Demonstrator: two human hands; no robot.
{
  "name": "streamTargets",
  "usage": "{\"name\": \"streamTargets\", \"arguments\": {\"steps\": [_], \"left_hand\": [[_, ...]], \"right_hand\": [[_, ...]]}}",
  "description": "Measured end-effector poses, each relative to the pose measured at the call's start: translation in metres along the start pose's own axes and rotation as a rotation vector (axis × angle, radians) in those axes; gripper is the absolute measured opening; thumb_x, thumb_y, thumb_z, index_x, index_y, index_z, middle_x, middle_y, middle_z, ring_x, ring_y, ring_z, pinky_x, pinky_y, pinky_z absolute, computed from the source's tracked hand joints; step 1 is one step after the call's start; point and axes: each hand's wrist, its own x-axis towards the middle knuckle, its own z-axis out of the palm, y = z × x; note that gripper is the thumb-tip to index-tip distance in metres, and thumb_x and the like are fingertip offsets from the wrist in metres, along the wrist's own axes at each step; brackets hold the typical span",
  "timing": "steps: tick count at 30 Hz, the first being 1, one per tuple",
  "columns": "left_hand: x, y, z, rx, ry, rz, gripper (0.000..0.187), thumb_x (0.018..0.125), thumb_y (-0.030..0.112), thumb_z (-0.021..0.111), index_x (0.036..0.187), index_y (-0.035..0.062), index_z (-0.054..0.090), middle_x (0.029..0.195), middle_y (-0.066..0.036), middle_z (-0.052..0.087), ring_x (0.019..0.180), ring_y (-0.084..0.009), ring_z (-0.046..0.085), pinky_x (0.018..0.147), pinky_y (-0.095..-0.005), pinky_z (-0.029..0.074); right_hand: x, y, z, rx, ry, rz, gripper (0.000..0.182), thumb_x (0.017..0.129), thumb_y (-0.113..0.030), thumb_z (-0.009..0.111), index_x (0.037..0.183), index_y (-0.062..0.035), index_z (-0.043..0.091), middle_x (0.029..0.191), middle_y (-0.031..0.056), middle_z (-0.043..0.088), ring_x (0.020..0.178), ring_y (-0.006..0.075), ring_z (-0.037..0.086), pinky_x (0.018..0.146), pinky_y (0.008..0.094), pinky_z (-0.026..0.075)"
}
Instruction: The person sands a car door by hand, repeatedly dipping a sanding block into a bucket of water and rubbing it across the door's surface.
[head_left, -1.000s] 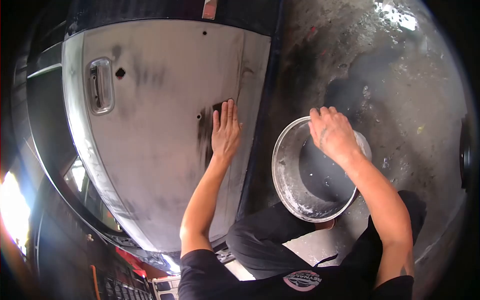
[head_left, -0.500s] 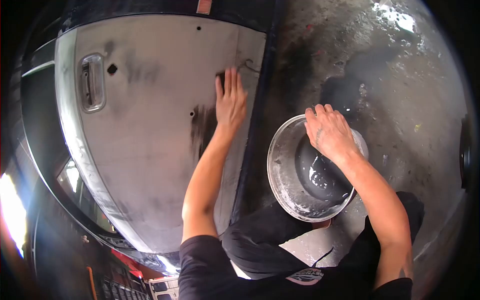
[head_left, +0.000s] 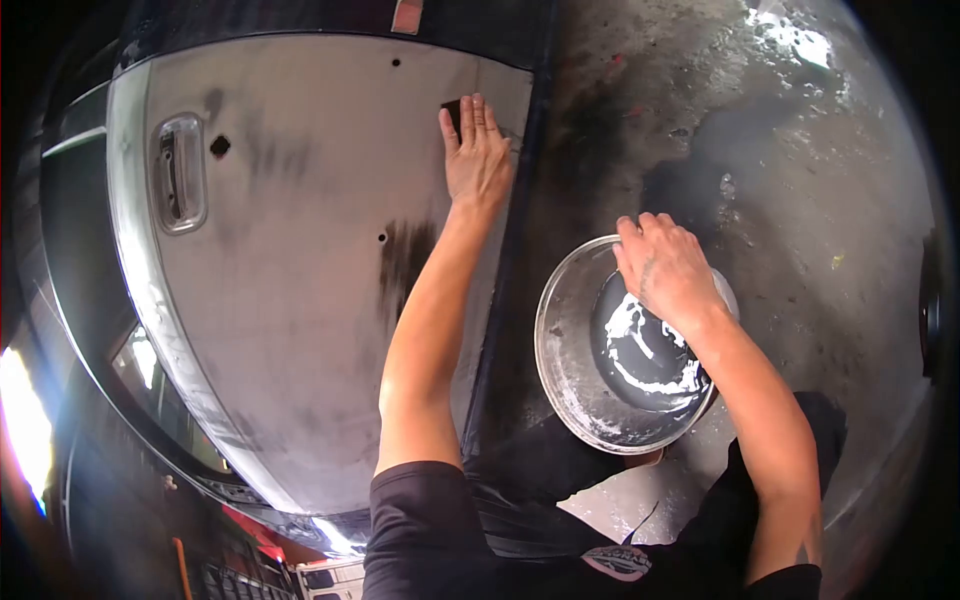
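A grey, primer-coloured car door (head_left: 300,320) fills the left half of the view. My left hand (head_left: 478,165) lies on it near the lower edge, fingers extended, over a dark piece of sandpaper (head_left: 452,115). Only a corner of the sandpaper shows between thumb and fingers; the hand covers the rest. On the right, my right hand (head_left: 665,262) has its fingers hooked over the far rim of a round bucket (head_left: 560,345). Dark liquid with bright reflections lies in the bottom of the bucket, which tilts a little towards me.
The door has a recessed handle (head_left: 180,175), small holes and a dark smudged patch (head_left: 405,265). Wet, stained concrete floor (head_left: 800,230) stretches to the right of the car. My knees are on either side of the bucket.
My left hand has slid up the view and slightly right along the door, taking the sandpaper with it. The bucket has shifted slightly down, and the reflections in its liquid have spread.
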Motion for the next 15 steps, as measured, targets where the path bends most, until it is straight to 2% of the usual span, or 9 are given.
{"name": "streamTargets", "arguments": {"steps": [1, 2, 4, 5, 9, 12, 15], "left_hand": [[0.005, 0.003, -0.002, 0.076, -0.016, -0.011, 0.063, 0.104, 0.037, 0.054, 0.152, -0.005, 0.048, 0.169, -0.018, 0.035, 0.16, -0.0303, 0.024, 0.128, -0.0625, 0.01], [-0.015, 0.002, -0.006, 0.075, -0.036, -0.008, 0.063, 0.104, 0.037, 0.054, 0.152, -0.005, 0.048, 0.169, -0.018, 0.035, 0.16, -0.0303, 0.024, 0.128, -0.0625, 0.01], [-0.062, -0.005, -0.007, -0.055, -0.051, -0.012, 0.062, 0.105, 0.036, 0.053, 0.151, -0.0045, 0.049, 0.169, -0.017, 0.035, 0.16, -0.0306, 0.024, 0.127, -0.0645, 0.01], [-0.076, -0.008, -0.003, -0.024, -0.039, 0.001, 0.062, 0.104, 0.036, 0.055, 0.151, -0.0038, 0.05, 0.168, -0.017, 0.036, 0.16, -0.0309, 0.025, 0.127, -0.0655, 0.011], [-0.016, -0.015, -0.005, 0.018, -0.017, 0.078, 0.062, 0.104, 0.036, 0.053, 0.151, -0.0043, 0.05, 0.168, -0.017, 0.036, 0.16, -0.0314, 0.025, 0.128, -0.0638, 0.01], [0.027, -0.002, 0.003, 0.084, -0.004, 0.023, 0.061, 0.104, 0.034, 0.054, 0.151, -0.005, 0.05, 0.168, -0.017, 0.037, 0.16, -0.0314, 0.024, 0.128, -0.0634, 0.01], [-0.028, -0.003, 0.0, -0.004, -0.009, 0.013, 0.063, 0.103, 0.035, 0.056, 0.151, -0.0051, 0.05, 0.169, -0.017, 0.035, 0.16, -0.032, 0.024, 0.128, -0.0626, 0.009]], "right_hand": [[0.003, 0.0, -0.003, 0.035, -0.125, 0.068, 0.029, 0.099, -0.02, 0.063, 0.116, 0.0029, 0.069, 0.1, 0.019, 0.067, 0.097, 0.0348, 0.067, 0.084, 0.0476, 0.058], [-0.001, -0.003, -0.001, 0.046, -0.142, 0.066, 0.029, 0.099, -0.02, 0.063, 0.116, 0.0029, 0.069, 0.1, 0.019, 0.067, 0.097, 0.0348, 0.067, 0.084, 0.0476, 0.058], [-0.001, -0.001, 0.002, -0.005, -0.004, 0.004, 0.016, 0.095, -0.013, 0.061, 0.095, 0.0013, 0.067, 0.092, 0.0183, 0.069, 0.091, 0.0343, 0.07, 0.078, 0.0456, 0.059], [-0.002, -0.001, 0.003, -0.011, 0.004, -0.003, 0.015, 0.095, -0.012, 0.061, 0.095, 0.0016, 0.067, 0.093, 0.0185, 0.069, 0.092, 0.0346, 0.069, 0.079, 0.0463, 0.058], [-0.001, -0.001, 0.002, -0.012, -0.034, 0.002, 0.014, 0.093, -0.011, 0.061, 0.095, 0.0016, 0.067, 0.092, 0.0186, 0.069, 0.092, 0.0346, 0.069, 0.079, 0.0463, 0.058], [0.0, 0.001, 0.0, 0.027, -0.018, 0.018, 0.013, 0.093, -0.01, 0.061, 0.094, 0.0016, 0.067, 0.092, 0.0182, 0.069, 0.091, 0.0344, 0.069, 0.08, 0.046, 0.058], [-0.002, -0.001, 0.0, 0.017, -0.014, 0.006, 0.013, 0.092, -0.01, 0.061, 0.095, 0.0013, 0.068, 0.093, 0.0177, 0.069, 0.092, 0.0343, 0.069, 0.08, 0.046, 0.058]]}}
